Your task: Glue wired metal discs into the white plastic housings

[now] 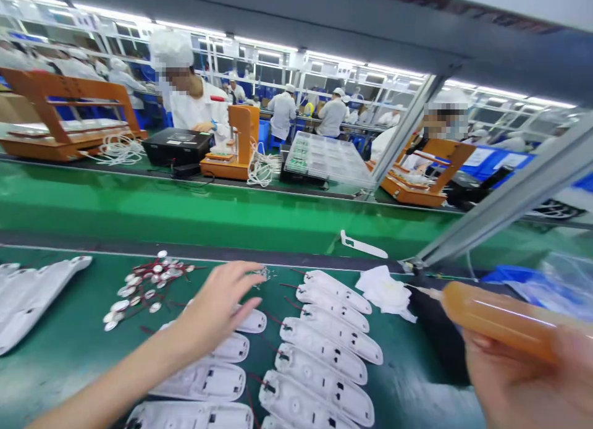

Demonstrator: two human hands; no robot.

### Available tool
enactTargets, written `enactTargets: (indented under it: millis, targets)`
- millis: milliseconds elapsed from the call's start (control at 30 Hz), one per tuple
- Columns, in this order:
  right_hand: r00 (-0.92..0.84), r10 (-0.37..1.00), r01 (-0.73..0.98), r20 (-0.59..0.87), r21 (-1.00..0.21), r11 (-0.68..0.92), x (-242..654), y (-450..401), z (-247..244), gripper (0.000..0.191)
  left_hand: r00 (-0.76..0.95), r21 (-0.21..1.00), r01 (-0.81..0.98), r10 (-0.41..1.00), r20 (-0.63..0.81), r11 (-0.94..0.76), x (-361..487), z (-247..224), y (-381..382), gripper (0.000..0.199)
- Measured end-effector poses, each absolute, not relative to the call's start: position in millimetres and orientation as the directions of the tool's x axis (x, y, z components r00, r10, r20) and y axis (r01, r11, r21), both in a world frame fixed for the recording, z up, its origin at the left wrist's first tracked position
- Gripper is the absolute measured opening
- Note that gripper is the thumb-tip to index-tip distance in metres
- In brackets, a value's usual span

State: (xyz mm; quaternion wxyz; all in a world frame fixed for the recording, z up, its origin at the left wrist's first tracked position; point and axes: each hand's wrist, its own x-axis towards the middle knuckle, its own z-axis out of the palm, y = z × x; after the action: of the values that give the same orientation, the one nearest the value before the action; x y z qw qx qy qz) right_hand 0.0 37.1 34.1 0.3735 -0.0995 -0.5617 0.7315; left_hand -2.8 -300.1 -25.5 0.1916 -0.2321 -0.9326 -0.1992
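My left hand [222, 302] reaches over the bench with thumb and fingers apart. Its fingertips are by a small scatter of tiny pale parts [265, 273]; whether they touch is unclear. At the right edge, my right hand [514, 373] is wrapped round an amber, rounded bottle-like tool [500, 318] with a thin pale tip pointing left. Between the hands lies a column of white plastic shells [324, 348], several with red wires. More white shells [204, 379] lie under and below my left forearm, partly hidden by it.
Round silvery discs with red wires [148, 284] lie at the left, near larger white casings [37, 299]. Crumpled white tissue [385, 292] rests beside a dark cloth-like item [438, 330]. A metal post [491, 206] slants at right. Beyond the green belt [185, 203], co-workers sit behind orange fixtures.
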Motion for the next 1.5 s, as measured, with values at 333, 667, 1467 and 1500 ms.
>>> enactTargets:
  millis: [333,667,1467,1500]
  targets:
    - [-0.745,0.615,-0.404,0.259,-0.908,-0.108,-29,14,6,0.039,-0.824,0.458,0.552,0.539,0.173,0.697,-85,-53,-200,0.029]
    - [-0.835,0.484,-0.244,0.262,-0.965,0.102,-35,-6,-35,0.036,-0.885,0.546,0.440,0.448,0.127,0.713,-98,-65,-198,0.031]
    - [-0.829,0.366,-0.280,0.423,-0.880,0.383,-42,-12,-42,0.025,-0.866,0.609,0.408,0.499,0.022,0.681,-100,-52,-192,0.035]
    - [-0.828,0.363,-0.287,0.427,-0.880,0.378,-42,-12,-43,0.025,-0.866,0.608,0.407,0.499,0.022,0.681,-100,-52,-191,0.035]
